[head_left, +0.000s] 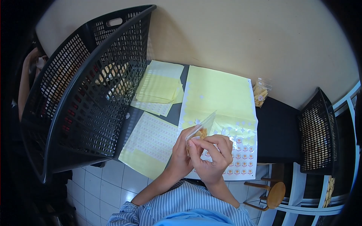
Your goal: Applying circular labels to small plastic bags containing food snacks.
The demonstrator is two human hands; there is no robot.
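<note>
In front of my chest, my left hand [181, 152] is closed around a small clear plastic bag [205, 122] with yellowish snack pieces inside. The bag is tilted, its clear top end pointing up and to the right. My right hand [213, 158] is pinched against the bag's face, with a small whitish sticker [195, 138] partly showing at the fingertips. Below both hands lies a large sheet of round stickers [218, 90]. Its far part is bare yellow backing, and rows of printed stickers remain on the near right part.
Yellow and printed sheets [149, 139] lie on the dark table to the left. A tall black basket [94, 86] holding bagged goods stands beside them. Another filled bag [260, 92] rests by the wall, near a second black basket [318, 132]. A wooden stool [276, 195] stands lower right. Another person's arm [25, 79] shows far left.
</note>
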